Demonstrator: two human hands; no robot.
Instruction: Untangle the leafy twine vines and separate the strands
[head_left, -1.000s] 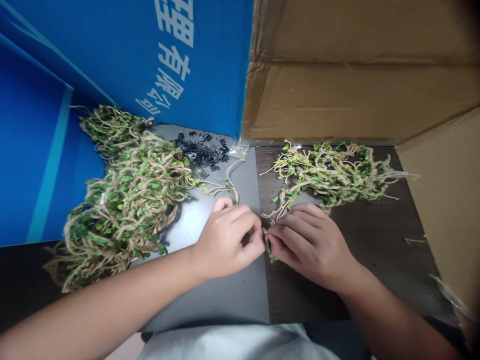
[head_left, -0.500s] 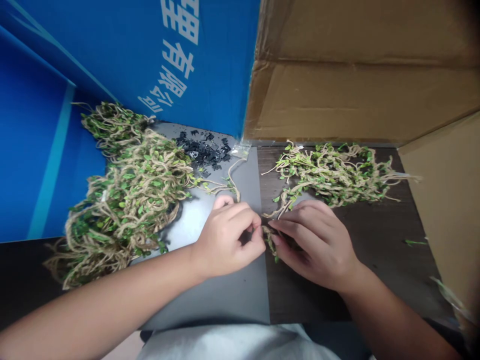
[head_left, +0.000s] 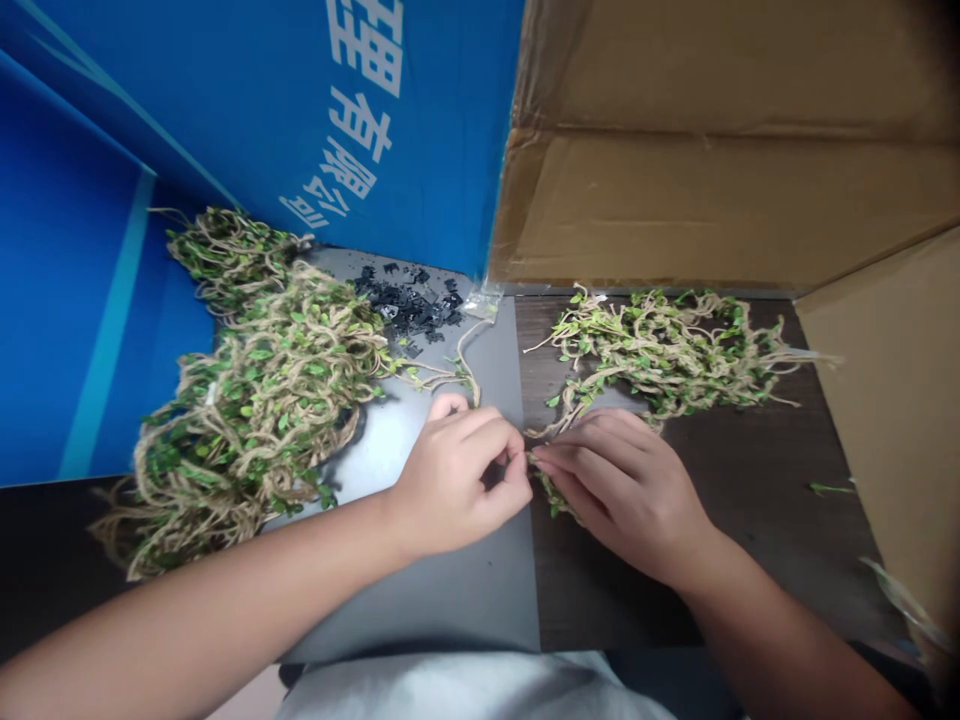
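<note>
Near the middle, my left hand (head_left: 461,480) pinches a leafy twine strand (head_left: 556,500), thumb and index finger pressed together. Close to its right, my right hand (head_left: 634,490) holds the same strand with its fingertips closed. Part of the strand hangs below the fingertips, partly hidden by my right hand. A loose twine end (head_left: 471,365) rises above my left hand. Behind my right hand lies a bundle of leafy twine (head_left: 675,350). A larger heap of leafy twine (head_left: 277,390) spreads out on the left.
Small dark pieces (head_left: 412,305) lie at the back of the grey surface (head_left: 450,600), beside a clear plastic scrap (head_left: 484,300). A blue printed panel (head_left: 442,130) and brown cardboard (head_left: 720,200) stand behind. A green sprig (head_left: 831,489) lies on the dark wooden surface (head_left: 765,540).
My right hand has moved slightly left, its fingertips now closed nearer to my left fingertips. The hanging part of the strand has shifted a little right. My left hand has barely moved.
</note>
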